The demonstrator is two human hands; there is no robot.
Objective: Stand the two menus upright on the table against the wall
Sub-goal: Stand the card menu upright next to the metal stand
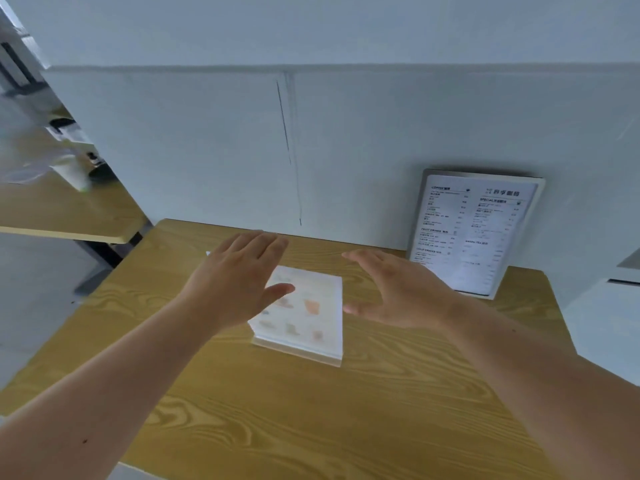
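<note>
A white menu with pale food pictures (308, 317) lies flat in the middle of the wooden table (311, 427). A second menu (474, 233), printed with dark text in a grey frame, stands upright at the back right and leans on the white wall (207, 143). My left hand (239, 282) hovers over the flat menu's left part with fingers spread and hides its left edge. My right hand (398, 289) is held open just right of the flat menu, palm turned toward it. Neither hand grips anything.
Another wooden table (65, 209) stands at the left beyond a gap, with blurred items on it, among them a pale cup (74, 174). A grey floor shows between the tables. A white ledge (620, 306) juts out at the right edge.
</note>
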